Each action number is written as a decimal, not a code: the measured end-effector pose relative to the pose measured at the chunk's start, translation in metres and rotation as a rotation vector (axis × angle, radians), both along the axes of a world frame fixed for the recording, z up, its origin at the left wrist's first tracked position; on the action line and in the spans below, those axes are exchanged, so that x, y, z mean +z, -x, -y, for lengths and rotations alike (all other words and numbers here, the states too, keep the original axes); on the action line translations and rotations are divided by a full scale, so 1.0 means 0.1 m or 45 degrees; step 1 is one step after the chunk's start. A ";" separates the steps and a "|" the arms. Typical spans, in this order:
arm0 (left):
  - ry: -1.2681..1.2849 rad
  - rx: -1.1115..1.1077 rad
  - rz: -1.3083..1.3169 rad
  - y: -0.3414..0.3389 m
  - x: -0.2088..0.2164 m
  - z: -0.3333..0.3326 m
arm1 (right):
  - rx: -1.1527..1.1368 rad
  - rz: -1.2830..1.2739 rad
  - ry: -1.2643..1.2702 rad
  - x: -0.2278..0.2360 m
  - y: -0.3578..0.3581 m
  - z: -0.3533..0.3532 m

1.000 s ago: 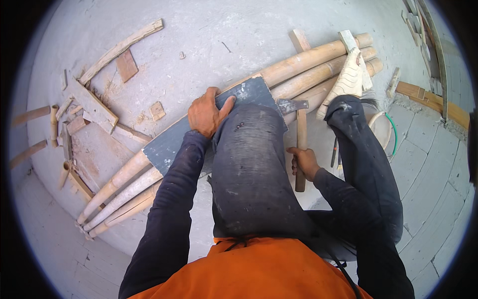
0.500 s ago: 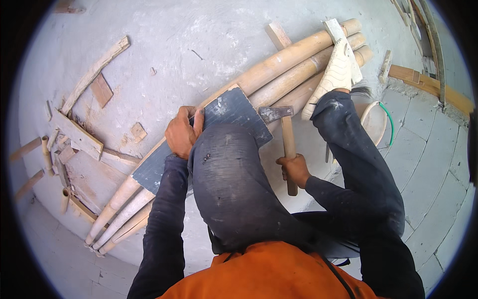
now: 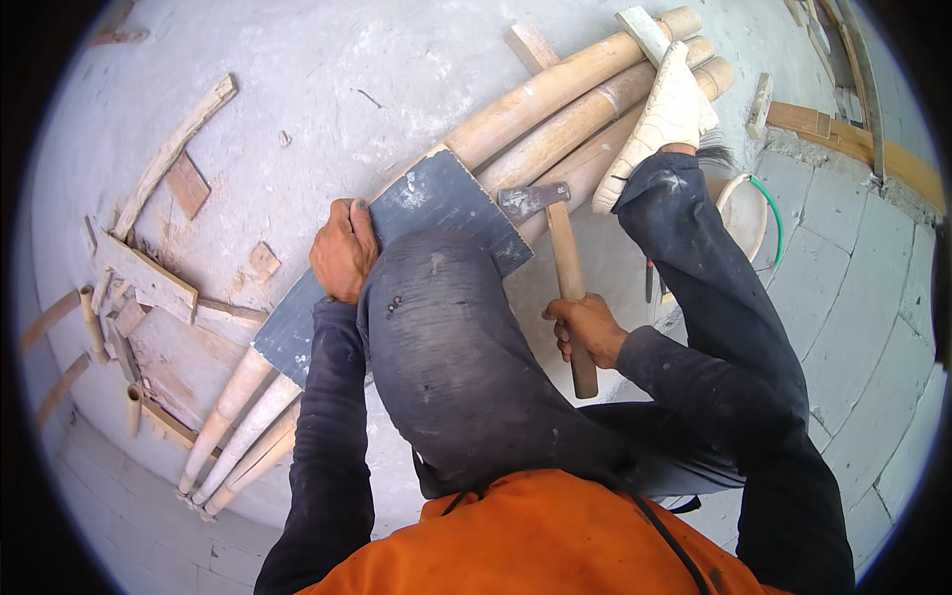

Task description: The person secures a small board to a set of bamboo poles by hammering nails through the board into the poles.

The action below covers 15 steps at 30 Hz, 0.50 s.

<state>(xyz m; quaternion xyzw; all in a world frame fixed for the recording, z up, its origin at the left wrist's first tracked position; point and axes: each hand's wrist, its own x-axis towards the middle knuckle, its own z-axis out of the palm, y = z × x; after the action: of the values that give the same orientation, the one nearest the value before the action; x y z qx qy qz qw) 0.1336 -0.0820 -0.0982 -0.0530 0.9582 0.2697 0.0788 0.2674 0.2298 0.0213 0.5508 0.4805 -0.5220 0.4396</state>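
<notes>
A dark board lies across three bamboo poles that run from lower left to upper right. My left hand is closed over the board's far edge, with the thumb side on its top face. The wooden handle of a hammer is wrapped in my right hand. Its metal head rests over or just above the board's right end; I cannot tell whether it touches. My bent knee covers the middle of the board.
My light-coloured shoe is on the poles near a short wooden crosspiece. Scrap wood lies to the left. A round container with a green rim stands right of my leg, beside pale blocks.
The whole view has shifted a little, moving the board and poles up and left. My left hand has slid slightly left along the board. The hammer has tilted slightly, still in my right hand.
</notes>
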 end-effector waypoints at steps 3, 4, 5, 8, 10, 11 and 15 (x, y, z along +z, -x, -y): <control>-0.002 -0.003 0.042 0.02 0.11 -0.11 | 0.139 -0.209 -0.284 -0.46 -0.37 -0.06; -0.011 0.012 0.025 0.02 0.12 -0.07 | 0.196 -0.271 -0.318 -0.65 -0.37 -0.07; -0.023 0.031 0.025 -0.06 0.14 -0.08 | 0.259 -0.315 -0.353 -0.80 -0.38 -0.14; -0.015 -0.004 0.086 -0.03 0.20 -0.09 | 0.321 -0.373 -0.389 -0.96 -0.43 -0.20; -0.021 0.019 0.110 -0.02 0.19 -0.14 | 0.250 -0.334 -0.336 -0.93 -0.50 -0.15; -0.031 0.032 0.116 0.02 0.20 -0.15 | 0.184 -0.304 -0.289 -0.83 -0.48 -0.08; 0.043 0.041 0.059 -0.03 0.10 -0.12 | -0.016 -0.072 -0.103 -0.36 -0.28 0.06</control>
<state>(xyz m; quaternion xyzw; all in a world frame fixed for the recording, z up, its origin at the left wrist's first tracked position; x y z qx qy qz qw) 0.1362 -0.0705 -0.0885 -0.0762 0.9596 0.2535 0.0959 0.2950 0.2241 -0.0145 0.5564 0.5099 -0.5202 0.3998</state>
